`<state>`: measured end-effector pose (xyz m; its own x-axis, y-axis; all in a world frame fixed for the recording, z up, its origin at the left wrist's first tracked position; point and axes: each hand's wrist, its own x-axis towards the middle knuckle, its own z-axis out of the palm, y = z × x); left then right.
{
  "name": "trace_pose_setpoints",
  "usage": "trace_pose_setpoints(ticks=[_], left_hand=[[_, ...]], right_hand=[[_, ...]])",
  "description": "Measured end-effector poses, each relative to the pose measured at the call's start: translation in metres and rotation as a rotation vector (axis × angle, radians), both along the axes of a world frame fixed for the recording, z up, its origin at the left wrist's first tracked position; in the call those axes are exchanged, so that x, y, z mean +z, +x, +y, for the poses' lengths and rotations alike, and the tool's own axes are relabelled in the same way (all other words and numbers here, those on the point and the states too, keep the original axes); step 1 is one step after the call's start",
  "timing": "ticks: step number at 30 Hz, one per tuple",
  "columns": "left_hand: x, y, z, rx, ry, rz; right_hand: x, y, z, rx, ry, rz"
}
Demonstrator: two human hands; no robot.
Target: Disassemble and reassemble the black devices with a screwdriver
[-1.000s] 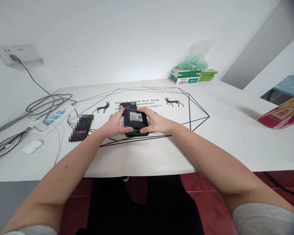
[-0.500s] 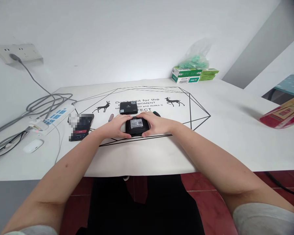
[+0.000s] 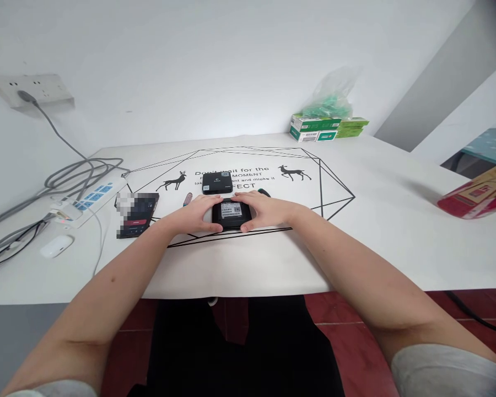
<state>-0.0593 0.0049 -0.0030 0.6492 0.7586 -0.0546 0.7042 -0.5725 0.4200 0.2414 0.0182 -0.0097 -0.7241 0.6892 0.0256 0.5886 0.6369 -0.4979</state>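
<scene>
A square black case (image 3: pixel 232 221) with a white label on top lies on the printed mat near its front edge. My left hand (image 3: pixel 199 214) grips its left side, thumb at the near corner and fingers at the far one. On the opposite side my right hand (image 3: pixel 264 210) holds it the same way. Just beyond sits a second black box (image 3: pixel 217 182) with small stickers. A small screwdriver-like tool (image 3: pixel 188 199) lies left of that box. Behind my right hand a dark and green object (image 3: pixel 264 192) shows in part.
A phone (image 3: pixel 138 215), a white earbud case (image 3: pixel 57 246) and a power strip (image 3: pixel 95 201) with grey cables are on the left. Green and white boxes (image 3: pixel 316 123) under a plastic bag stand at the back wall. A red packet (image 3: pixel 475 194) lies far right.
Both hands remain around the labelled black case, with only a very slight shift of the fingers. Nothing else has visibly moved.
</scene>
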Motion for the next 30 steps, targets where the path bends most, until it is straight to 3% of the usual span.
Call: trace_pose_setpoints(ticks=[22, 30], left_hand=[[0.002, 0.008, 0.003, 0.127, -0.006, 0.119], [-0.003, 0.009, 0.003, 0.123, 0.053, 0.074]], right_hand=[[0.002, -0.006, 0.003, -0.119, -0.110, -0.053], [-0.006, -0.003, 0.008, -0.090, -0.034, -0.032]])
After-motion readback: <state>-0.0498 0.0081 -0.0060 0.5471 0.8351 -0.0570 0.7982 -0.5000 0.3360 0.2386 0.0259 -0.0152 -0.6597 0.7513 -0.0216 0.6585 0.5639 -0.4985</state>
